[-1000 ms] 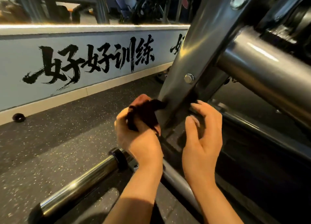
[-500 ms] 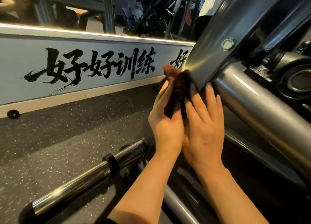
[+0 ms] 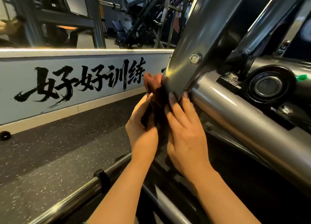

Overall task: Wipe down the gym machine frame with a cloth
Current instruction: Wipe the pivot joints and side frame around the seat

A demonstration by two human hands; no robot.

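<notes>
Dark brown cloth (image 3: 156,102) lies on the left edge of the slanted grey frame beam (image 3: 193,55), whose long axis runs upward and right. The left hand (image 3: 143,128) grips the cloth from below. The right hand (image 3: 186,133) presses beside it with straight fingers (image 3: 172,100).

A gym. Speckled rubber floor (image 3: 50,156) fills the lower left, steel machine frame (image 3: 198,38) (bolted, grey) crosses the right. More exercise machines (image 3: 143,22) stand at top centre.
</notes>
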